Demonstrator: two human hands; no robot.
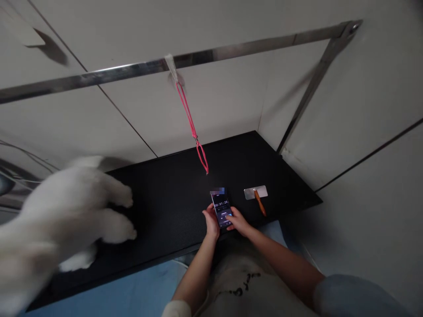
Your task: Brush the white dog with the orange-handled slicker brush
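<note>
My left hand (212, 221) is closed around the left side of a smartphone (220, 209), held low over the near edge of a black grooming table (165, 198). The phone's dark screen shows a timer reading 00:01:26. My right hand (238, 221) grips the phone's lower right side, its thumb over the screen's lower part. To the right of the phone lies a slicker brush (259, 200) with a metal back and a brown handle. On the table's left part is a white fluffy dog (76, 202), partly blurred, its legs pointing toward the middle.
A metal rail (132, 70) spans above the table, joined to a slanted post (307, 97) at the right. From it hangs a pink cord loop (188, 110), ending just beyond the phone. Pale wall panels (224, 97) stand behind. Thin cables (29, 154) run at the left.
</note>
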